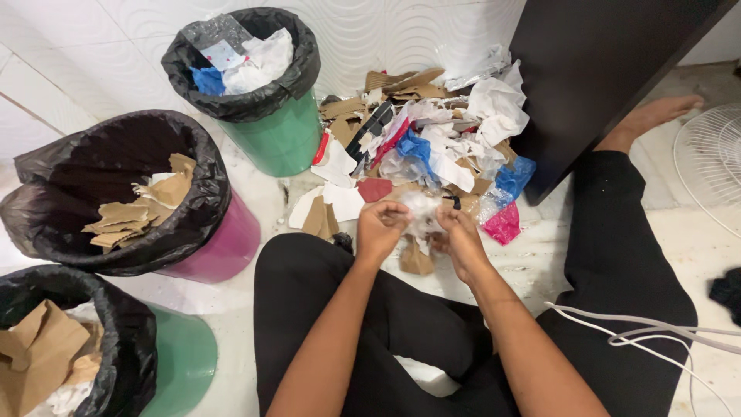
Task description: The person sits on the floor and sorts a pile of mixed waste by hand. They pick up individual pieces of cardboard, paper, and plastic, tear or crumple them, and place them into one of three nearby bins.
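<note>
I had a crumpled clear plastic wrapper (422, 210) pinched between my left hand (380, 228) and right hand (461, 238), both closed on it above my lap. Beyond lay the mixed scrap pile (432, 143), mostly unsorted. The pink bin (220, 251) held cardboard pieces; the green bin (282, 139) held wrappers.

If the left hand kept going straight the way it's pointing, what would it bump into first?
Probably the crumpled clear plastic it already grips together with the right hand. The left hand points forward and slightly right; past the plastic lies the scrap pile of paper, cardboard and wrappers, though depth is hard to judge.
</note>
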